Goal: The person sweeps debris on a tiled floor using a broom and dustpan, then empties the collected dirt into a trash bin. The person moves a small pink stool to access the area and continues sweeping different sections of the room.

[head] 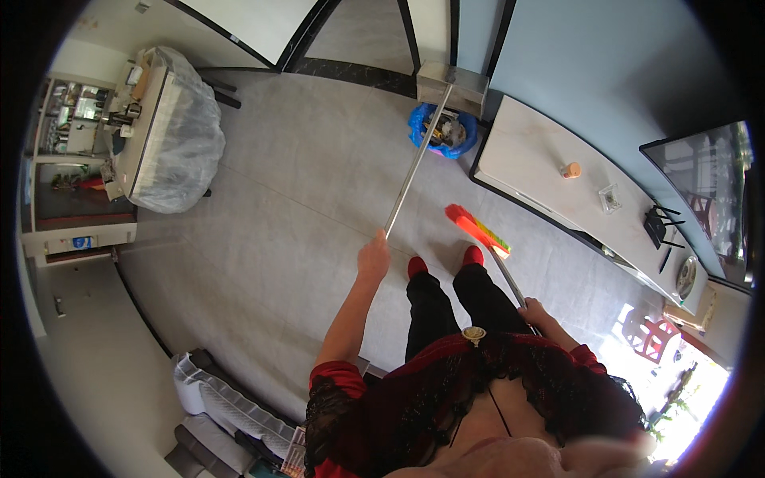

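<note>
My left hand (373, 258) is closed around the upper end of a long metal handle. At its far end a metal dustpan (431, 91) stands at the back edge of a waste bin lined with a blue plastic bag (416, 130). Whether the pan touches the bin cannot be told. Loose rubbish (455, 135) lies inside the bag. My right hand (534, 313) grips the stick of a broom, low by my hip. The red-orange broom head (475, 230), with red and yellow-green bristles, is down near the floor beside my red shoe (473, 256).
A long low TV cabinet (532, 149) runs along the right, carrying an orange-capped container (571, 170), a glass ashtray (610, 198) and a black router (657, 227). A table under clear plastic (185, 131) stands left. A sofa (239, 412) is at lower left; grey tiled floor (287, 179) lies between.
</note>
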Demonstrator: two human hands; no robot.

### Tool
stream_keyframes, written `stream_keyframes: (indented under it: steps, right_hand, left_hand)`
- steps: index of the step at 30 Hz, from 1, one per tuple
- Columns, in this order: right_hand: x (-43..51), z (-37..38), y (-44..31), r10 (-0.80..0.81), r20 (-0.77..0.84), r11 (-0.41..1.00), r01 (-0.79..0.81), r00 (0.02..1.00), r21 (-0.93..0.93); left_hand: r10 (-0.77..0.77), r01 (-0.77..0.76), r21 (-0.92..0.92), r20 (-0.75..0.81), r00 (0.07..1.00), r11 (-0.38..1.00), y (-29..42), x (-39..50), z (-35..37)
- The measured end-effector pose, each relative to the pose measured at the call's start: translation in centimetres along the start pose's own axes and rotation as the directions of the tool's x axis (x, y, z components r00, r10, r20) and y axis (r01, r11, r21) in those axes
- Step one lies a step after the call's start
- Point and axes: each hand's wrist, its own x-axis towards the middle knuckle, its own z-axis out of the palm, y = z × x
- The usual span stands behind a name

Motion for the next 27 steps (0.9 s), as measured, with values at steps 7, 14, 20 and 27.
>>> stream_keyframes:
  steps: [7, 14, 20, 27]
  right_hand:
    - [0.4, 0.0, -1.0, 0.02, 0.03, 0.996, -0.022, 0.999, 0.089]
    - [0.6, -0.4, -0.7, 0.005, 0.034, 0.994, -0.009, 0.999, 0.112]
    - [2.3, 0.2, 0.6, 0.044, -0.007, 0.996, -0.043, 0.999, 0.08]
    - [2.1, -0.8, 0.3, 0.027, -0.005, 0.985, -0.026, 1.0, 0.168]
  left_hand:
    - [0.037, -0.038, -0.031, -0.05, 0.998, 0.999, 1.3, 1.6, -2.3]
    - [0.011, -0.011, 0.001, 0.012, 1.0, 1.0, 2.1, 3.7, -4.1]
    - [0.012, -0.014, -0.026, -0.054, 0.998, 1.0, 1.8, 3.4, -3.7]
    - [0.013, -0.014, -0.024, -0.02, 1.0, 1.0, 1.3, 1.7, -3.4]
